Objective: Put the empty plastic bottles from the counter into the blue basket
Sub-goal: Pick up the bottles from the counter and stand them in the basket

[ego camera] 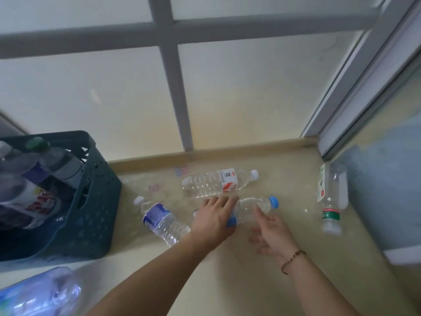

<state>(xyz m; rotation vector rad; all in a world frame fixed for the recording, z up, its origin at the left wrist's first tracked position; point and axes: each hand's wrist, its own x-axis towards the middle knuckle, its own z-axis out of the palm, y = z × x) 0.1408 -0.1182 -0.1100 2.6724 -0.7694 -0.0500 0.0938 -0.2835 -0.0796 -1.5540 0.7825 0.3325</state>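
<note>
The desk (pixel 262 270) fills the lower frame. At left on it stands the blue basket (pixel 91 201), bottles already inside. Five empty bottles lie at centre and right. The left hand (pixel 214 220) rests, fingers spread, on the blue-capped bottle (pixel 255 208); whether it grips is unclear. The right hand (pixel 271 233) hovers open just beside it, holding nothing.

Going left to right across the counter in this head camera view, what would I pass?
Blue basket → blue-label bottle → left hand → blue-cap bottle → green-label bottle. The red-label bottle lies farther back, spanning the middle, so I leave it out of the order.
</note>
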